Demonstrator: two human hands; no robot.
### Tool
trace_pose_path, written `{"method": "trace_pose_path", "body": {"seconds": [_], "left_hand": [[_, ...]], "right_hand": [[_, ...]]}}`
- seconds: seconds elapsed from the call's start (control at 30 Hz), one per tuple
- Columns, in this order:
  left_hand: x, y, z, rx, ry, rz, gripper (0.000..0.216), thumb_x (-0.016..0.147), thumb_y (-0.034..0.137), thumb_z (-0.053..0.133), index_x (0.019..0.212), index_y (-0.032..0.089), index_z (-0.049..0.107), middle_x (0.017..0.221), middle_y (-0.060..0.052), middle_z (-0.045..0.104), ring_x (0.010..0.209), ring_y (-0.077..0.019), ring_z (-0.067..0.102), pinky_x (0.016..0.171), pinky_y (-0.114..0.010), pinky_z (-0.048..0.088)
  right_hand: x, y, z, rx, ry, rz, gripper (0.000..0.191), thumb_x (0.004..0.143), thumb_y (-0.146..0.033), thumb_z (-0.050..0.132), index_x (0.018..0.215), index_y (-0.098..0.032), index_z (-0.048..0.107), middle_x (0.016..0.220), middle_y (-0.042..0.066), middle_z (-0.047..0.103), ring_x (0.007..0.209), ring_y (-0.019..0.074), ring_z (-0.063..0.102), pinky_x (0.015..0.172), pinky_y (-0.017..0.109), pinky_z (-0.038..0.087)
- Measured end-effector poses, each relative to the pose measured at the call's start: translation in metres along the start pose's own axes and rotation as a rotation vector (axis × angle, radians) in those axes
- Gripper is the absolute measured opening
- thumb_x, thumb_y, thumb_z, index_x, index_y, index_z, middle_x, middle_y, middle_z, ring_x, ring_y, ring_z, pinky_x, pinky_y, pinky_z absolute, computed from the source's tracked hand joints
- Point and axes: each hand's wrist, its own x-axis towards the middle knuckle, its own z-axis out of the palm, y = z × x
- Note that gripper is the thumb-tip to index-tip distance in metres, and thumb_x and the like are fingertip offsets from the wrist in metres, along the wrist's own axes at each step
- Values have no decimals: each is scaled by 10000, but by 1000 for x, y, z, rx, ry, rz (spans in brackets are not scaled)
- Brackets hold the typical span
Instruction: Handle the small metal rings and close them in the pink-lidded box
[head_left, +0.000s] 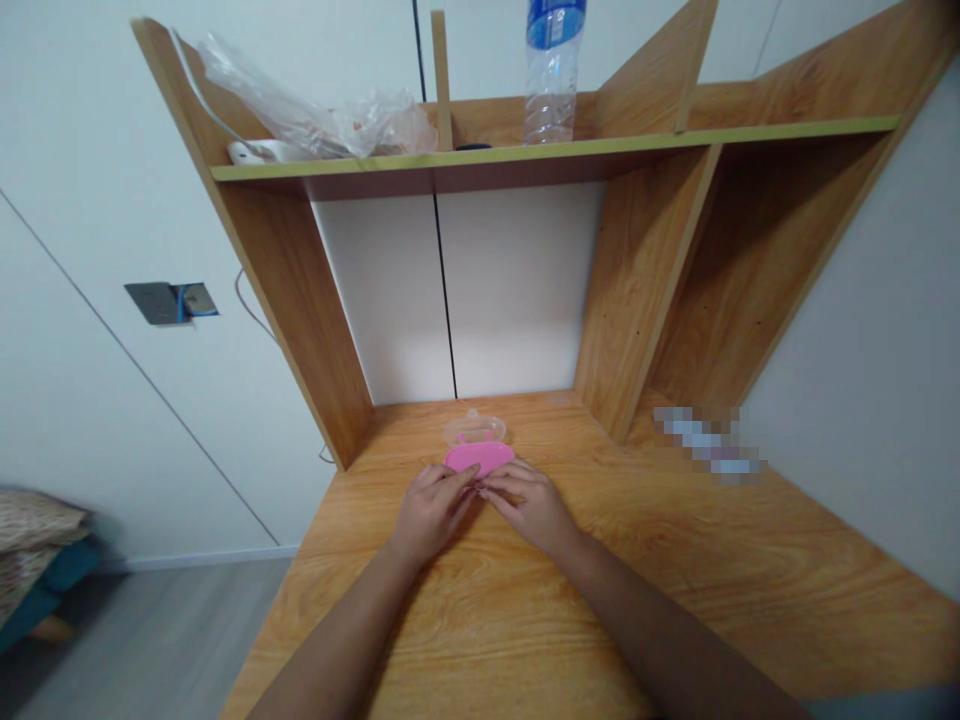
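Note:
A small pink oval box [480, 456] with a clear lid [474, 430] tipped open behind it lies on the wooden desk [675, 580]. My left hand [431, 508] and my right hand [529, 503] rest on the desk just in front of the box. Their fingertips meet at its near edge, and the fingers of both hands are curled together there. What lies under the fingertips is hidden.
Wooden side panels and a shelf [555, 152] box in the desk's back. A clear water bottle [553, 70] and a crumpled plastic bag [330, 115] sit on the shelf. A blurred object [709, 445] lies at the right. The desk's left edge drops to the floor.

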Motion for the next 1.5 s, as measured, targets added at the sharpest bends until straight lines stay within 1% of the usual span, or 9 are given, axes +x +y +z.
{"method": "trace_pose_path", "body": {"seconds": [0.1,0.27,0.43,0.6,0.73,0.97,1.1,1.27,1.5], "left_hand": [[1,1,-1,-8,-2,10,353,951,196,643,1303,217,610,961,-84,760,862,-203,677,765,-349,544],[4,3,-4,-29,-34,20,163,951,191,641,1096,236,701,929,-49,777,862,-198,670,784,-347,528],[8,4,-8,-30,-62,-4,129,957,210,636,1069,220,699,938,-56,775,880,-205,656,806,-364,511],[11,8,-12,-37,-89,-43,86,964,238,612,961,188,683,898,-76,738,873,-219,634,801,-376,504],[12,12,-14,-49,-111,-74,107,954,241,579,940,180,666,886,-97,706,862,-232,623,796,-395,510],[12,12,-15,-88,-117,-81,70,918,214,566,921,183,629,868,-101,679,844,-244,603,772,-401,496],[11,12,-14,-115,-113,-79,49,895,208,573,915,182,610,862,-102,667,846,-254,599,769,-406,497],[11,14,-15,-148,-111,-93,27,901,200,567,899,191,593,854,-92,658,841,-247,601,773,-401,498],[10,13,-16,-163,-132,-93,90,936,200,525,929,184,613,877,-101,667,858,-244,614,790,-402,506]], "right_hand": [[-1,2,1,-6,-2,-10,145,926,-232,709,1043,-278,782,933,48,779,903,218,691,842,390,582],[-1,2,1,-8,-12,-3,110,934,-223,694,996,-259,778,902,46,773,874,217,686,809,381,578],[0,-2,0,-8,-13,5,102,951,-238,679,999,-255,769,902,41,772,874,210,684,825,374,568],[3,-4,-2,-18,-27,-4,92,954,-251,678,978,-250,767,895,39,771,870,211,685,820,369,563],[3,-6,-3,-27,-34,-23,118,958,-243,667,1030,-259,760,920,45,775,883,218,690,821,378,566],[2,-9,-4,-7,-73,-117,279,948,-190,659,1201,-290,716,1042,51,780,970,216,705,872,378,586],[1,-8,-3,-17,-84,-160,297,952,-161,635,1178,-327,734,1013,37,781,921,202,707,825,355,593],[0,-5,-4,-28,-65,-179,252,957,-179,639,1147,-305,747,986,41,783,900,207,697,816,367,591],[2,-9,-4,-33,-46,-131,177,969,-215,642,1097,-274,749,989,44,788,905,215,702,840,388,583]]}}
